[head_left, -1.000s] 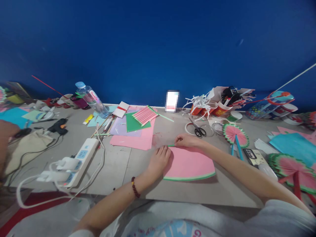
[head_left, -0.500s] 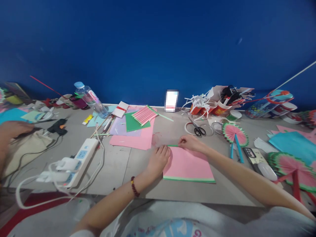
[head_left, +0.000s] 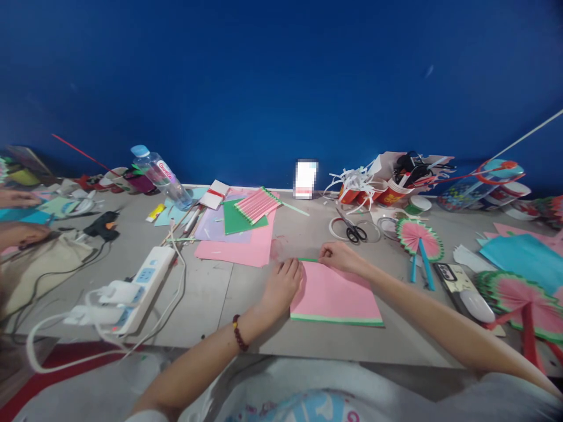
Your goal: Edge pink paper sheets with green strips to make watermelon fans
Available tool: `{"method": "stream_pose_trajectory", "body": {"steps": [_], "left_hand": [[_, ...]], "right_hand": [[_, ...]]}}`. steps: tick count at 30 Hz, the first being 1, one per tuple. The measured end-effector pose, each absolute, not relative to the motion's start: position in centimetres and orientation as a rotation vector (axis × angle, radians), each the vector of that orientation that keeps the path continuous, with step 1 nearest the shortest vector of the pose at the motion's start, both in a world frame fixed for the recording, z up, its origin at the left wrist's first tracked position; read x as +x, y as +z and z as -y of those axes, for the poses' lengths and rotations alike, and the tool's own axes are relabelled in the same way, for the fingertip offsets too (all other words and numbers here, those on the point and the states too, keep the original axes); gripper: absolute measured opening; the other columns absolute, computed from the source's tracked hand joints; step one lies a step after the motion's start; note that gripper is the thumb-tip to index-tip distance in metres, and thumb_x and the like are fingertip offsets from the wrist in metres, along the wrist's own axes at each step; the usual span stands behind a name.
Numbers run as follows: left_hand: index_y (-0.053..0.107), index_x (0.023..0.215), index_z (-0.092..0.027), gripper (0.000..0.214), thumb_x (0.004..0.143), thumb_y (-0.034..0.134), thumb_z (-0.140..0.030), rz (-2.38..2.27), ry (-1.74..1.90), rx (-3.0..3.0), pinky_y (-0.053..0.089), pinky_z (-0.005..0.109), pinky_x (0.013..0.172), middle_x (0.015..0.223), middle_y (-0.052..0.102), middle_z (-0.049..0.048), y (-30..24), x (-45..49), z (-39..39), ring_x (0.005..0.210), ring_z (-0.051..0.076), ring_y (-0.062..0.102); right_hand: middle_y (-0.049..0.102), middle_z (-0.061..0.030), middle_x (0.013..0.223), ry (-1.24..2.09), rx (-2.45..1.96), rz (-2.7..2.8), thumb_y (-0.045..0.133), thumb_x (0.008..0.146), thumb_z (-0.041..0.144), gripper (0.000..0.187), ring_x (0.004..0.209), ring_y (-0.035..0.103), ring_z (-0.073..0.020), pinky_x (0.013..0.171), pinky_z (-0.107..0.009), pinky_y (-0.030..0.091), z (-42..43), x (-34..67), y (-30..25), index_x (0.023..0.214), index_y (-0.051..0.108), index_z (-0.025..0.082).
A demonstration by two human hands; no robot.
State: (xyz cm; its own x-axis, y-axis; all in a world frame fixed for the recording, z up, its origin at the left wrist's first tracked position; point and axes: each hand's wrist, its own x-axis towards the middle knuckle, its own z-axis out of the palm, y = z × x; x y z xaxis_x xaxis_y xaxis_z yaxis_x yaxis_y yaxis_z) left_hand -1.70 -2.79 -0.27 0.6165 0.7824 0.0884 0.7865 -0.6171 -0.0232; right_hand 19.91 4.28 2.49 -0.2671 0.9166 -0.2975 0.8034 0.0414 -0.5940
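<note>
Pinching the pink sheet (head_left: 336,293) at its far edge with left hand (head_left: 284,284) and right hand (head_left: 341,257), we seem mid-fold; creasing it next calls for even pressure.

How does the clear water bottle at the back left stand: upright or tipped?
Tipped: the water bottle slants, with its blue cap up-left and its base down-right beside the papers.

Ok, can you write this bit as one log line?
left hand: pressing pink paper | right hand: pinching its far edge | scissors: beyond

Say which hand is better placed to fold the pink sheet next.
Right, likely: the right hand pinches the green far edge of the pink sheet; the left hand rests on its left corner, pinning it.
</note>
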Motion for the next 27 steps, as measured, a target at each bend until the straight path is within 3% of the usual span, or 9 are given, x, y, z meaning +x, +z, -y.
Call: {"method": "stream_pose_trajectory", "body": {"steps": [11, 27], "left_hand": [[0.047, 0.136, -0.008, 0.044, 0.092, 0.045, -0.015, 1.332, -0.104, -2.759, 0.044, 0.041, 0.097, 0.136, 0.053, 0.0169, -0.3, -1.7, 2.7, 0.121, 0.027, 0.051], [0.044, 0.136, -0.019, 0.051, 0.087, 0.048, -0.006, 1.272, -0.087, -2.764, 0.042, 0.042, 0.095, 0.136, 0.050, 0.0181, 0.0, -1.7, 3.0, 0.122, 0.029, 0.050]], "right_hand": [[0.065, 0.0005, 0.064, 1.105, -1.772, 2.071, 0.058, 0.072, 0.022, 0.009, 0.056, 0.056, -0.0123, 0.051, -0.021, 0.036, -3.9, 20.1, 2.4, 0.072, 0.065, 0.017], [0.065, 0.0010, 0.068, 0.925, -1.797, 2.108, 0.058, 0.077, 0.025, 0.007, 0.063, 0.056, -0.0128, 0.056, -0.023, 0.032, -2.3, 20.0, 3.4, 0.074, 0.061, 0.020]]}}
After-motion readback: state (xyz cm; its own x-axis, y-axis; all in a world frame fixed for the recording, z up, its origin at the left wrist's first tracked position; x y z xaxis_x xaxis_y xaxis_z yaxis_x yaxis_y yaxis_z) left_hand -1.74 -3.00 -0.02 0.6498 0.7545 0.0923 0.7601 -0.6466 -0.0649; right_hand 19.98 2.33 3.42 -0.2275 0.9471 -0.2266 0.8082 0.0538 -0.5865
